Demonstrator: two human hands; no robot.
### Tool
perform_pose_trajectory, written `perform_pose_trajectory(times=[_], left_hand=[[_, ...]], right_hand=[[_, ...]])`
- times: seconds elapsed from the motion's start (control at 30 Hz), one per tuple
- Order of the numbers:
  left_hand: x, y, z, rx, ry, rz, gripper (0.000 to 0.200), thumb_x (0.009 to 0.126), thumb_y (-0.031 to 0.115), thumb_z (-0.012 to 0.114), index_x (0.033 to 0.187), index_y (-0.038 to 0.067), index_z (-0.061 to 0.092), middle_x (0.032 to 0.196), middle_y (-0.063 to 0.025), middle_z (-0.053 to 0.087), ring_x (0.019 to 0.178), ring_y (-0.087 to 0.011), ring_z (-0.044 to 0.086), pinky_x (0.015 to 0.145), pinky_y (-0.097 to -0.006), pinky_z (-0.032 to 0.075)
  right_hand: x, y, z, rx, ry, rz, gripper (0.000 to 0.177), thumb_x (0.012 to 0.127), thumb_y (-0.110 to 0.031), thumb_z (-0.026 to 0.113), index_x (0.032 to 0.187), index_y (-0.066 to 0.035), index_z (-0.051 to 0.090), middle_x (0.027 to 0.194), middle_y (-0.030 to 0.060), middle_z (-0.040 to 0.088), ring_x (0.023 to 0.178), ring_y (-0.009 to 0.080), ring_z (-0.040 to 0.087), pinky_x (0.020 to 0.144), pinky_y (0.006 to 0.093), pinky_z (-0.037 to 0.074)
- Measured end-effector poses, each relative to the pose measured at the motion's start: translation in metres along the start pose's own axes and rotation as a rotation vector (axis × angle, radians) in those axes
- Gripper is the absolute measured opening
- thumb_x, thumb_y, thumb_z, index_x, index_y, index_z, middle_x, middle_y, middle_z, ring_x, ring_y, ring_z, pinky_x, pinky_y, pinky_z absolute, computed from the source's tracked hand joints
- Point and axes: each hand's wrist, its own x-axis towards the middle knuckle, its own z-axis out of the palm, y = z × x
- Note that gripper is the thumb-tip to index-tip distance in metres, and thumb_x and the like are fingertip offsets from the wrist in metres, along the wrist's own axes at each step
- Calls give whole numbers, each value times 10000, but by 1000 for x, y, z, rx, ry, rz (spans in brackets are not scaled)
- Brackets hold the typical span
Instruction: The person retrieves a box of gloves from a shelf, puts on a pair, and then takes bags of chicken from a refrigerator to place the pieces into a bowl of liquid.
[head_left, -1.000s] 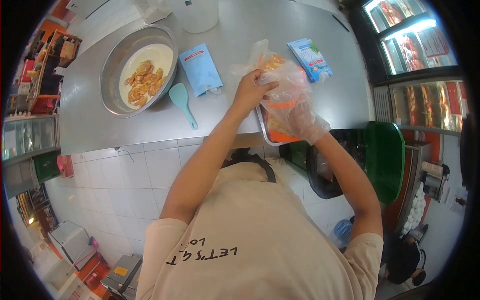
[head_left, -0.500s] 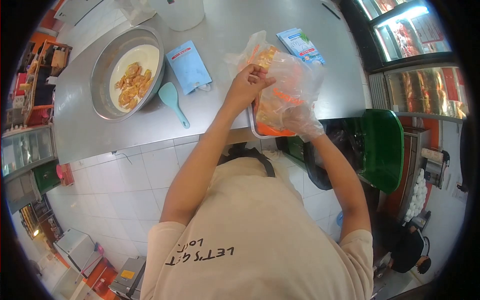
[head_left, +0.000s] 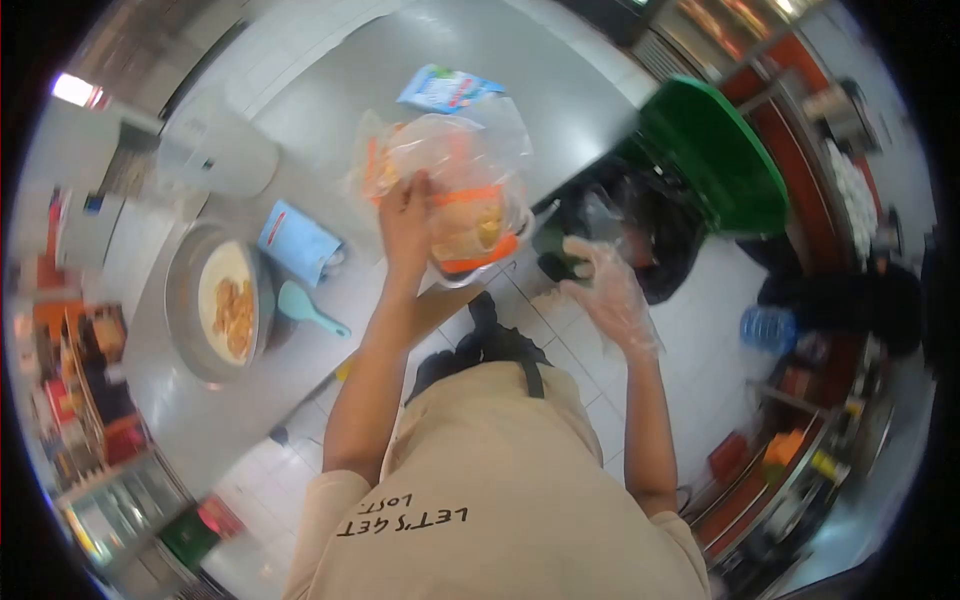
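Note:
My left hand (head_left: 404,222), bare, has its fingers closed at a clear plastic bag (head_left: 445,140) with orange print. Yellowish food shows through the bag, which lies over a tray (head_left: 470,277) at the table's edge. A clear disposable glove covers my right hand (head_left: 608,292). That hand hangs off the table beside the bin, fingers curved and apart, with nothing visible in it. Below its fingers is the tiled floor. A blue and white packet (head_left: 450,90) lies just beyond the bag.
Left on the steel table (head_left: 330,110) are a metal bowl (head_left: 180,285) with battered pieces in pale liquid, a turquoise spatula (head_left: 312,308), a blue pouch (head_left: 298,243) and a translucent bucket (head_left: 220,150). A black-lined bin with green lid (head_left: 715,160) stands at right. A dark-clothed person (head_left: 850,305) is farther right.
My gloved right hand has left the bag and moved right and down, beside the bin. My left hand stays at the bag. The view has turned toward the right.

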Motion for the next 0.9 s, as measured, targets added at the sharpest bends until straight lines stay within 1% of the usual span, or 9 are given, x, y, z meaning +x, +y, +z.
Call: perform_pose_trajectory(times=[0.13, 0.2, 0.33, 0.4, 0.5, 0.63, 0.7, 0.77, 0.9], left_hand=[[-52, 52, 39, -180, -101, -5, 354, 997, 313, 566, 924, -19, 666, 800, -35, 653, 742, -104, 553, 695, -268, 447], [-85, 74, 62, -191, -248, -8, 360, 994, 325, 574, 925, -15, 668, 807, -32, 654, 742, -95, 554, 703, -260, 447], [-150, 102, 109, -209, -464, -15, 373, 988, 360, 589, 935, -1, 666, 831, -26, 668, 737, -75, 562, 707, -239, 449], [-184, 118, 137, -261, -588, -67, 322, 993, 350, 583, 940, 42, 662, 827, 0, 656, 723, -57, 556, 663, -224, 434], [-237, 134, 190, -370, -790, -243, 273, 999, 344, 570, 960, 88, 657, 855, 14, 659, 745, -52, 584, 647, -221, 450], [-295, 141, 270, -472, -1027, -480, 281, 1004, 350, 549, 1000, 90, 655, 950, -18, 694, 856, -94, 652, 742, -265, 517], [-319, 139, 322, -451, -1003, -482, 321, 1000, 345, 569, 995, 42, 675, 909, -34, 698, 831, -84, 624, 749, -254, 489], [-338, 122, 375, -362, -1180, -346, 304, 1010, 364, 536, 1027, 88, 663, 971, -23, 700, 862, -100, 653, 799, -276, 503], [-379, 124, 462, -355, -1149, -367, 336, 1016, 384, 520, 1065, 79, 653, 1015, -21, 692, 953, -112, 637, 842, -301, 495]], right_hand=[[-138, 86, 37, -201, 84, 299, 529, 793, -314, 757, 1218, -46, 591, 1162, 175, 616, 1094, 341, 585, 942, 388, 462], [-193, 88, 51, 260, 33, 675, 534, 788, -282, 769, 1222, -27, 591, 1150, 156, 628, 1098, 293, 595, 934, 360, 465], [-238, 83, 69, 717, 94, 817, 524, 810, -206, 771, 1268, -60, 563, 1180, 83, 599, 968, 193, 637, 863, 340, 522], [-242, 85, 64, 1230, 268, 714, 644, 813, -256, 775, 1358, -79, 481, 1250, 104, 558, 1044, 226, 613, 901, 364, 511], [-236, 120, 50, 1518, 571, 429, 839, 767, -372, 795, 1431, -68, 382, 1378, 121, 479, 1120, 264, 585, 927, 353, 479], [-255, 201, 22, 1793, 916, 247, 711, 879, -330, 692, 1447, -77, 347, 1385, 113, 464, 1265, 277, 498, 995, 452, 472], [-280, 224, -29, 1515, 952, 21, 652, 926, -346, 633, 1445, -69, 350, 1385, 109, 482, 1261, 287, 508, 1036, 479, 461], [-308, 256, -80, 1770, 1171, 39, 627, 953, -365, 597, 1442, -56, 356, 1372, 106, 504, 1220, 280, 544, 1034, 468, 475], [-362, 317, -173, 1544, 1155, 88, 634, 958, -379, 596, 1442, -48, 356, 1389, 94, 493, 1246, 267, 525, 1047, 444, 468]])
